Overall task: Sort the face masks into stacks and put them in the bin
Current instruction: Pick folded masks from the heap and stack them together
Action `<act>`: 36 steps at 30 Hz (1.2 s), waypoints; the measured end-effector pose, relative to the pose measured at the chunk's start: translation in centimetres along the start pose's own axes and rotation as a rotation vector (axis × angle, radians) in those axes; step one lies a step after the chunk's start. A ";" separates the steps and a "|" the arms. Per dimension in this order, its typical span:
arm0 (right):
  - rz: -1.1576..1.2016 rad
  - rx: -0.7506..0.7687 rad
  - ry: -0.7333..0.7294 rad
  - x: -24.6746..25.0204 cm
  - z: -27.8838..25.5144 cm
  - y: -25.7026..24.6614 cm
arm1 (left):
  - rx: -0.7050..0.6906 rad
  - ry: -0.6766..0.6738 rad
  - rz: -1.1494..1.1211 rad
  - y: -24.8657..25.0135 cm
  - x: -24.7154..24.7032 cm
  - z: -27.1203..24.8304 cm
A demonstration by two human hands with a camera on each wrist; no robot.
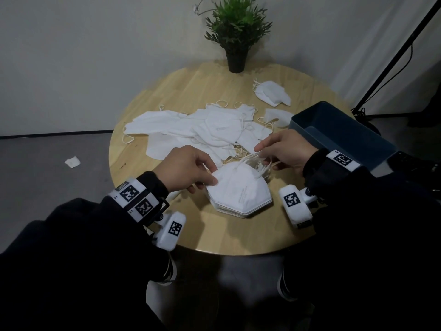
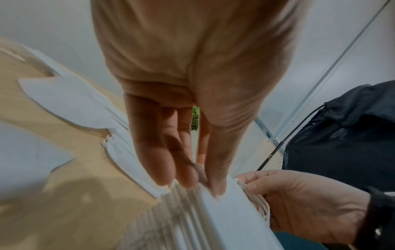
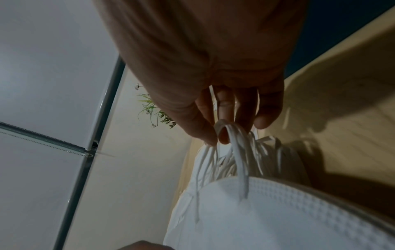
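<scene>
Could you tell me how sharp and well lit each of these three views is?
Head view: dim, dark corners, stack of masks sharp. Left wrist view: left hand smeared, wide-angle stretch. Right wrist view: right hand shadowed, ear loops slightly blurred.

A plain indoor room, more like an office corner or small studio than a home. A round wooden table [image 1: 181,96] stands against a bare white wall [image 1: 95,56] on a grey floor [image 1: 47,187], with a potted plant [image 1: 236,32] at its far edge. To the far right a black stand [image 1: 393,60] with a trailing cable leans up the wall.
</scene>
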State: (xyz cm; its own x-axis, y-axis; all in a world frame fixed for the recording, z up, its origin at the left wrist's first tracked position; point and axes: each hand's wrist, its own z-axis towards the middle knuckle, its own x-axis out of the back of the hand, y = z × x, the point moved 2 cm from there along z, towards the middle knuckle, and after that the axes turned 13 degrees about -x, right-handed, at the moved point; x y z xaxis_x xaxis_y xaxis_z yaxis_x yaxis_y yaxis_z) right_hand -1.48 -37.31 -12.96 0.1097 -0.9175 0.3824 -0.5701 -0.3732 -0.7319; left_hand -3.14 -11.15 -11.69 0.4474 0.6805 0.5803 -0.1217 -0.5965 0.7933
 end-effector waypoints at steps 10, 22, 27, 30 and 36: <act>-0.023 0.193 0.130 -0.4 -0.1 -0.6 | -0.055 0.000 0.088 -0.3 0.0 0.4; -0.127 0.252 -0.039 -2.6 -1.6 -1.3 | -0.050 -0.071 0.100 0.2 1.2 1.6; 0.284 0.227 0.142 0.1 0.1 -2.7 | -0.068 0.168 0.142 -0.9 4.4 6.1; 0.424 0.079 0.166 -0.1 1.9 -2.3 | -0.072 0.249 0.295 -3.0 5.4 10.0; 0.517 -0.015 0.142 -1.6 4.3 -2.2 | -0.053 0.197 0.515 -2.9 4.2 15.6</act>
State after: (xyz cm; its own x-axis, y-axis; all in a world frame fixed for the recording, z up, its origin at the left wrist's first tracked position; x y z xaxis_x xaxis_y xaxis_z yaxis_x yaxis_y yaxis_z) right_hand 3.08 -35.60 -14.44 -0.2992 -0.9530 0.0478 -0.5326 0.1252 -0.8371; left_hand 12.93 -13.20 -14.38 0.1450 0.3762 0.9151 -0.3273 -0.8546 0.4032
